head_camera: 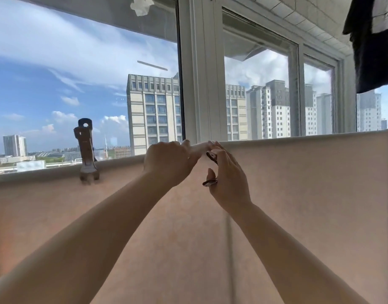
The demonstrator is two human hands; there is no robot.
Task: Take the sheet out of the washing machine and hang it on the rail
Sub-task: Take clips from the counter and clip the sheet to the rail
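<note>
Sheet (298, 205), pale pink: hanging draped over the rail, its folded top edge running across the frame in front of the window (201, 73). Metal clip (87, 150): standing upright on the fold, gripping it, well left of the hands. Dark garment (375, 44): hanging at upper right. Left hand (166, 161): fingers curling, pinching the sheet's top edge. Right hand (228, 178): just beside the left, thumb and fingers squeezing a second metal clip (211, 170), its jaws standing apart near the fold.
</note>
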